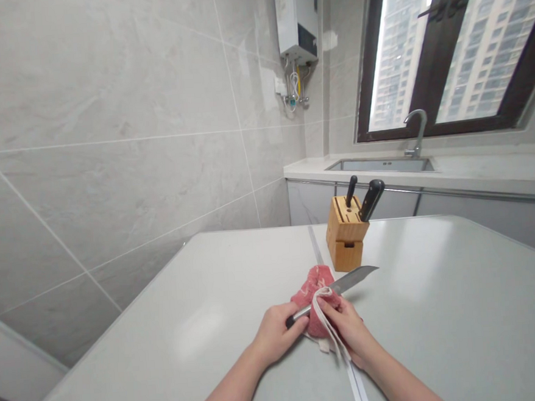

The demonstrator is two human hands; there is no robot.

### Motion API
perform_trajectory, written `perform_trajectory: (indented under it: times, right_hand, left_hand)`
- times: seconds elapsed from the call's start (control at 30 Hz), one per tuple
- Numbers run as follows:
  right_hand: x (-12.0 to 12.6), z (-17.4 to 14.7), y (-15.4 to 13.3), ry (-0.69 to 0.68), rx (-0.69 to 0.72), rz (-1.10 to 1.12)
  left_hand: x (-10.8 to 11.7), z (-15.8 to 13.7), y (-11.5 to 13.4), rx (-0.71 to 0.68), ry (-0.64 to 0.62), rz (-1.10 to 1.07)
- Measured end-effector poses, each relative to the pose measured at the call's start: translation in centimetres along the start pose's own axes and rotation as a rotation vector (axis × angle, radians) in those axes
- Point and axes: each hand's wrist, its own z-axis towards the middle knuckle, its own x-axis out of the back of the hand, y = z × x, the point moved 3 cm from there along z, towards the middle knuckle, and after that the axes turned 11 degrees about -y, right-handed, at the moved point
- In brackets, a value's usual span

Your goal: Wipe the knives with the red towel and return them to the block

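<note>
A kitchen knife (pixel 355 278) lies across the front of me, its blade tip pointing to the right and away. My left hand (pixel 280 331) is closed around the knife's dark handle. A pinkish-red cloth (pixel 318 282) with a white edge is folded round the blade near the handle. My right hand (pixel 347 324) pinches the cloth over the blade, thumb on top. The part of the blade under the cloth is hidden. Just behind the blade stands a wooden knife block (pixel 346 231) with black-handled tools in its top slots, one of them a large black handle (pixel 372 200).
The pale table (pixel 200 290) spreads around my hands, with a seam running away from me. Behind it are a counter with a sink (pixel 384 165), a faucet (pixel 416 132) and a window. A water heater (pixel 297 18) hangs on the tiled wall.
</note>
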Motion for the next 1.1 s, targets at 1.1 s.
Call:
perform_trajectory:
  times: [1.1]
  right_hand:
    - [-0.5,-0.3,-1.5,-0.169,-0.009,0.388]
  left_hand:
    - [-0.4,0.4,-1.6,0.064,-0.025,-0.218]
